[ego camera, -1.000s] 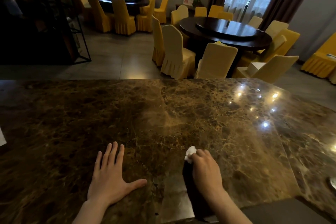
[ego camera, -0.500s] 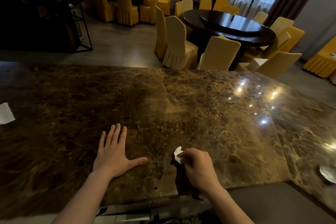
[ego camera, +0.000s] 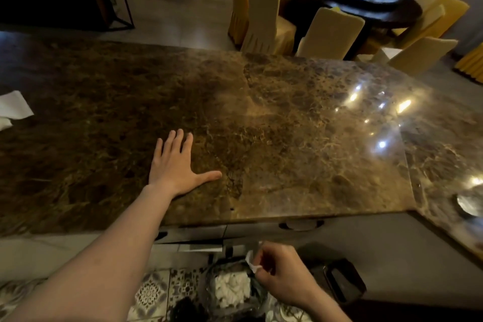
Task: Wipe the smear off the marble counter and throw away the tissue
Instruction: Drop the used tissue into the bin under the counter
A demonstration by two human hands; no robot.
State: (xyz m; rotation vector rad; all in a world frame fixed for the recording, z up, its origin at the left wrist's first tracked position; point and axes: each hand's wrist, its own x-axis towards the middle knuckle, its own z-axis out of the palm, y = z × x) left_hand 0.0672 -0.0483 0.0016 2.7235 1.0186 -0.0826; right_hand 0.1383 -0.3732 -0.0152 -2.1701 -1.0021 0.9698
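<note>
Right hand [ego camera: 283, 273]: fingers [ego camera: 257, 272] pinching closed on the crumpled tissue [ego camera: 251, 262], holding it below the counter edge, just over the lined bin [ego camera: 232, 287] already holding white wads; probably poising for the drop.

Left hand [ego camera: 173, 165]: lying flat and empty, fingers spread, on the marble counter [ego camera: 300, 138], likely bracing the lean.

Smear: not showing near either hand's fingers.

Spare tissues [ego camera: 13, 108]: lying well left of the splayed fingers.
</note>
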